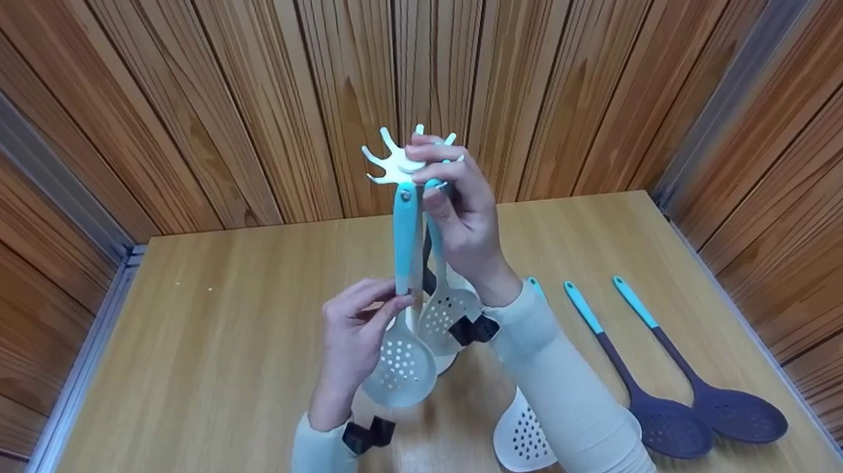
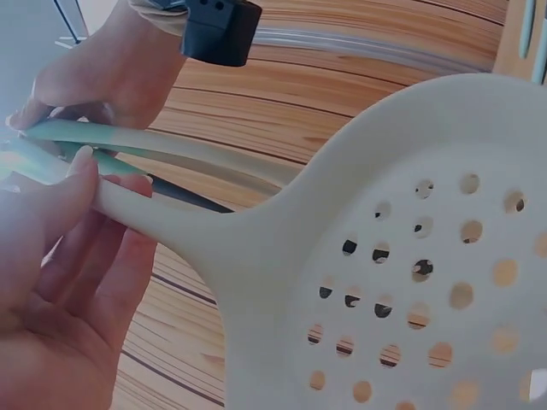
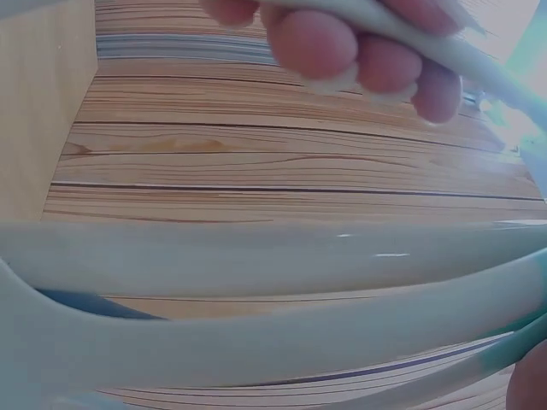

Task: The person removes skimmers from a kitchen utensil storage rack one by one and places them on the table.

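A utensil stand has a pale hooked top (image 1: 393, 165) on an upright pole (image 3: 256, 260). In the head view my left hand (image 1: 354, 332) pinches a pale slotted skimmer (image 1: 400, 366) at its neck, just below the turquoise handle, whose end is right at the hooks. My right hand (image 1: 465, 214) curls its fingers over the right side of the hooked top. Its thumb lies by the handle end of a second pale slotted skimmer (image 1: 448, 309), which hangs head down. Behind these hangs a dark utensil, mostly hidden. The left wrist view shows the first skimmer's holes up close.
Right of the stand, a pale slotted turner (image 1: 519, 439) lies partly under my right sleeve. Farther right are a dark slotted spoon (image 1: 669, 424) and another dark spoon (image 1: 740, 411), both with turquoise handles. Wood-panelled walls (image 1: 349, 84) enclose the wooden table (image 1: 199, 374).
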`<action>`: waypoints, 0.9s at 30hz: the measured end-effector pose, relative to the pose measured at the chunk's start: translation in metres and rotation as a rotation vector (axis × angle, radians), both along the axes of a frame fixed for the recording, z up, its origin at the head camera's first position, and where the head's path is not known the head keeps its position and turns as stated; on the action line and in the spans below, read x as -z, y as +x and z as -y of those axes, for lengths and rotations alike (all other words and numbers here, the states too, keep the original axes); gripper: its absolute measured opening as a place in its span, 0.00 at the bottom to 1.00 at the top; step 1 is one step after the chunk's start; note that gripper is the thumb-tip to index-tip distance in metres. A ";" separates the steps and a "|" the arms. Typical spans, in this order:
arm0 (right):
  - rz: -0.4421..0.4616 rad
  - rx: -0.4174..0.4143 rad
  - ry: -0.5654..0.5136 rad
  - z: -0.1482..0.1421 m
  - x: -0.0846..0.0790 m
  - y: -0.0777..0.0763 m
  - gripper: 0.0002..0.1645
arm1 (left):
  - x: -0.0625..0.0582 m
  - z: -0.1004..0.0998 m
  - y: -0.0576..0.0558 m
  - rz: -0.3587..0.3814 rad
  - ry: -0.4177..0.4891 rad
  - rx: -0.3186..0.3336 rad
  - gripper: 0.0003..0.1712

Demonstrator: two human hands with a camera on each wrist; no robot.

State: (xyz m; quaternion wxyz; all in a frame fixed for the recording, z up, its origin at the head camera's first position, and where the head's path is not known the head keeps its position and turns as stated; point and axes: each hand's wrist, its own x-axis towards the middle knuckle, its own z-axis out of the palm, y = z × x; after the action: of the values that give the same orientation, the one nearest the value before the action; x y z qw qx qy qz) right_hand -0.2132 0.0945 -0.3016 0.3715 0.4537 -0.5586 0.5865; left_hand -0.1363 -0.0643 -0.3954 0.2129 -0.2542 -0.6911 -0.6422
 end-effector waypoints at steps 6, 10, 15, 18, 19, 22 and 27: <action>0.001 -0.007 0.006 0.001 0.001 0.001 0.18 | 0.000 0.001 0.001 -0.047 -0.001 0.000 0.10; 0.007 -0.007 0.004 0.002 0.001 0.001 0.18 | -0.002 0.001 0.001 -0.084 0.003 -0.008 0.09; 0.008 -0.003 0.005 0.002 0.000 0.001 0.18 | -0.004 0.002 0.001 -0.102 0.002 -0.005 0.09; 0.006 -0.004 0.003 0.002 0.000 0.001 0.18 | -0.006 0.003 0.002 -0.107 0.002 -0.002 0.10; 0.006 -0.004 0.003 0.002 0.000 0.001 0.18 | -0.007 0.003 0.002 -0.111 0.002 -0.002 0.10; 0.004 -0.003 0.001 0.002 0.000 0.001 0.19 | -0.010 0.004 0.002 -0.125 0.000 0.002 0.11; 0.002 -0.001 0.003 0.002 -0.002 0.000 0.19 | -0.014 0.005 0.004 -0.133 -0.006 0.009 0.10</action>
State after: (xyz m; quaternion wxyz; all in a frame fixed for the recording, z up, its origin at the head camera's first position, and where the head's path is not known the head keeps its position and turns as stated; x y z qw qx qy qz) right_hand -0.2129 0.0923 -0.3001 0.3700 0.4540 -0.5596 0.5864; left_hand -0.1327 -0.0695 -0.3814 0.2545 -0.3001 -0.6761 -0.6230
